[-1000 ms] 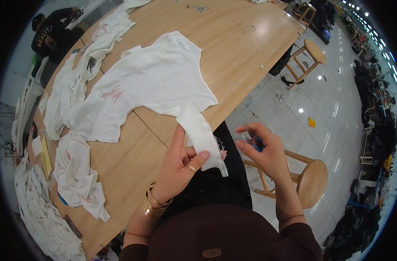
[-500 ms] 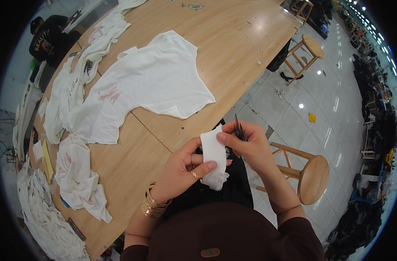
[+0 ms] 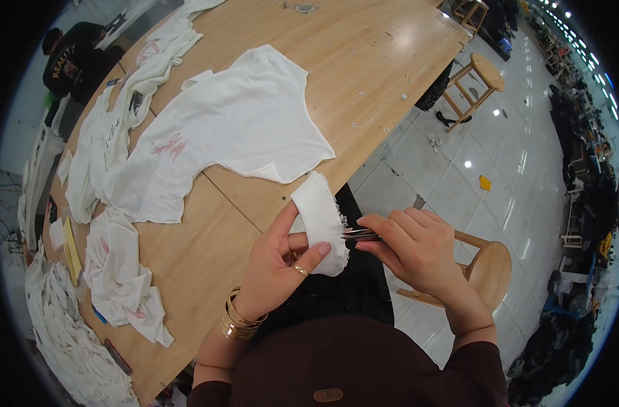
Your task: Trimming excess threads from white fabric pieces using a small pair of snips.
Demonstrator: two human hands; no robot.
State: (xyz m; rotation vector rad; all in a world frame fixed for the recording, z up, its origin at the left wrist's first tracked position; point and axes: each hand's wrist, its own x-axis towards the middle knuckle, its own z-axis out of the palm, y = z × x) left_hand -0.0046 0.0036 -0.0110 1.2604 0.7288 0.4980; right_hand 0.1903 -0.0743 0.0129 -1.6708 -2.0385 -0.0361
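Note:
My left hand [image 3: 272,264] grips a white fabric band [image 3: 316,210], folded like a cuff or collar, with its thumb on the front and its fingers behind. The band's right edge is ragged, with loose threads. My right hand [image 3: 415,247] is closed around a pair of small dark thread snips [image 3: 365,235]. Their tips point left and reach the frayed edge, close to my left thumb. Whether the blades touch a thread is too small to tell. Beyond the band, a white shirt [image 3: 248,122] with a reddish print lies spread on the wooden table [image 3: 364,61].
More white garments [image 3: 119,271] lie along the table's left side, with a heaped white pile [image 3: 72,339] nearer me. Wooden stools [image 3: 493,264] stand on the tiled floor at right. A person in black [image 3: 79,61] is at the far left. Dark piles line the right wall.
My right hand let go of the band, moved right and lower, and turned the snips to point at the ragged edge. My left hand raised the band and tilted it, showing the frayed side.

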